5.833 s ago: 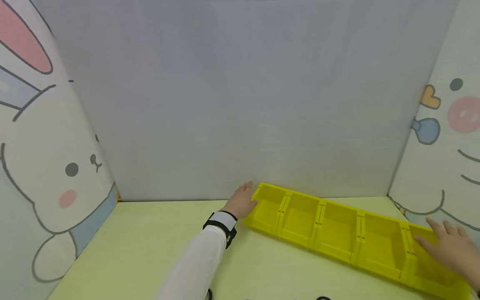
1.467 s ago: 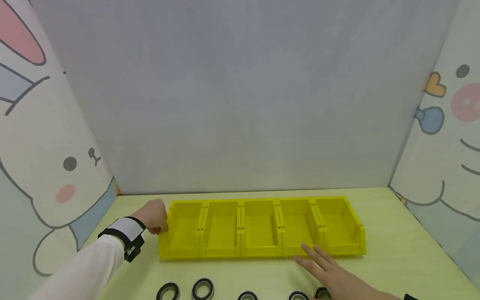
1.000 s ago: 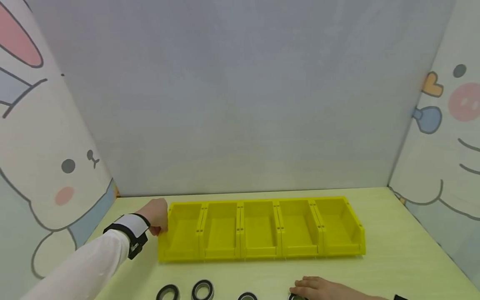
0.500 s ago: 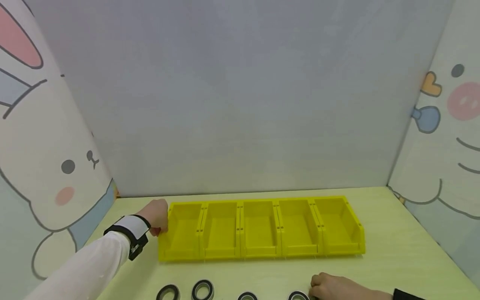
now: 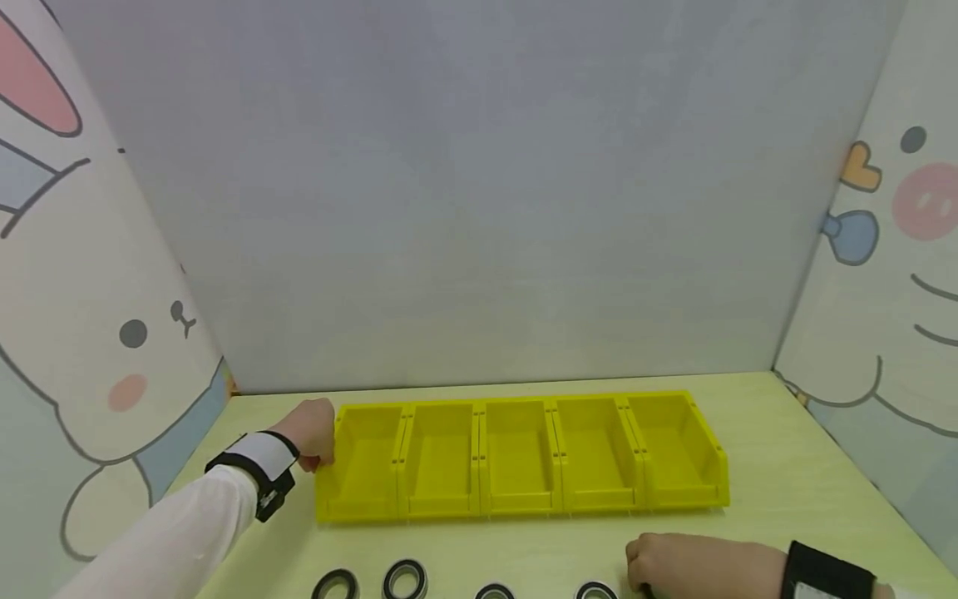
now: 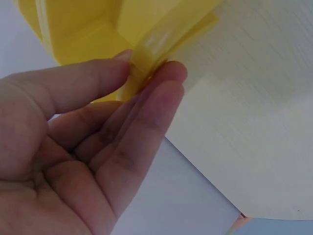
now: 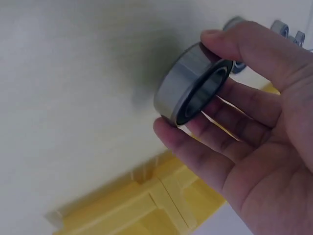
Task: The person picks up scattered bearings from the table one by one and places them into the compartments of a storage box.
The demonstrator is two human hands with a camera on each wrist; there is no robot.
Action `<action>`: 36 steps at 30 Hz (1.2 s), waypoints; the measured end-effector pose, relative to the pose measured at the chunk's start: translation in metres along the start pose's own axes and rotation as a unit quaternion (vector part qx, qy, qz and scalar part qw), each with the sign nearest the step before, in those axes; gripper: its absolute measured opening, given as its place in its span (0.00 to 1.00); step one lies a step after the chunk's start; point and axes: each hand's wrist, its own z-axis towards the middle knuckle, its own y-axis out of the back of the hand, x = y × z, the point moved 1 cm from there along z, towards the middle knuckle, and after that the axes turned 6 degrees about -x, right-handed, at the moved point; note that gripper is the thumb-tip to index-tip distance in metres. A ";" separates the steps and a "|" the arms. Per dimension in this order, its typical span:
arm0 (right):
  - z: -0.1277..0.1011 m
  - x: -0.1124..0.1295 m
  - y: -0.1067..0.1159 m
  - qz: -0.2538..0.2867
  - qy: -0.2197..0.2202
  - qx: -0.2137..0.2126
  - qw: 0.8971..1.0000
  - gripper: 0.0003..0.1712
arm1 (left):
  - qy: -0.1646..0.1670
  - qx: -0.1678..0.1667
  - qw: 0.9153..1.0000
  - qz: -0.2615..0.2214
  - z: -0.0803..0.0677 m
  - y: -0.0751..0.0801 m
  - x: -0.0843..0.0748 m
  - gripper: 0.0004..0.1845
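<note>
A yellow bin row (image 5: 521,503) with several compartments stands on the table. At its left end my left hand (image 5: 310,433) pinches the side wall; the left wrist view has thumb and fingers on either side of the wall's edge (image 6: 151,46). In front of the row's right end is my right hand (image 5: 684,561). In the right wrist view it grips a steel ball bearing (image 7: 188,83) with a black seal, thumb on one side and fingertips on the other. From the head, that bearing is mostly hidden by the hand.
More bearings lie along the table's near edge: one (image 5: 334,584) far left, another (image 5: 405,578) beside it, then one (image 5: 494,591) and one (image 5: 595,591) towards the right hand. A grey wall (image 5: 479,208) rises behind, with cartoon panels on both sides.
Earlier the bin row stood slanted at the right; it is now squared up in the middle. My right hand has come down to the rightmost bearing and gripped it. The left hand stays at the wall.
</note>
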 end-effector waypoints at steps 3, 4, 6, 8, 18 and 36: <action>-0.002 0.001 0.022 0.008 -0.051 0.027 0.998 0.09 | 0.002 0.002 1.000 0.001 -0.002 0.001 -0.002 0.07; -0.002 0.000 0.030 0.006 -0.059 0.027 0.998 0.12 | 0.002 0.003 1.000 0.002 -0.003 0.002 -0.003 0.07; -0.002 -0.004 0.046 0.004 -0.065 0.013 0.998 0.16 | 0.002 0.004 1.000 0.001 -0.004 0.002 -0.004 0.07; -0.003 -0.011 0.060 -0.003 -0.076 -0.006 0.997 0.18 | 0.001 0.004 1.000 0.000 -0.006 0.003 -0.006 0.07; 0.008 -0.069 0.087 -0.079 -0.124 -0.072 0.986 0.14 | -0.022 -0.015 1.000 0.007 -0.003 0.001 -0.002 0.07; 0.039 -0.131 0.048 -0.066 -0.141 -0.134 0.979 0.10 | -0.031 -0.027 0.999 0.010 -0.010 0.001 -0.004 0.07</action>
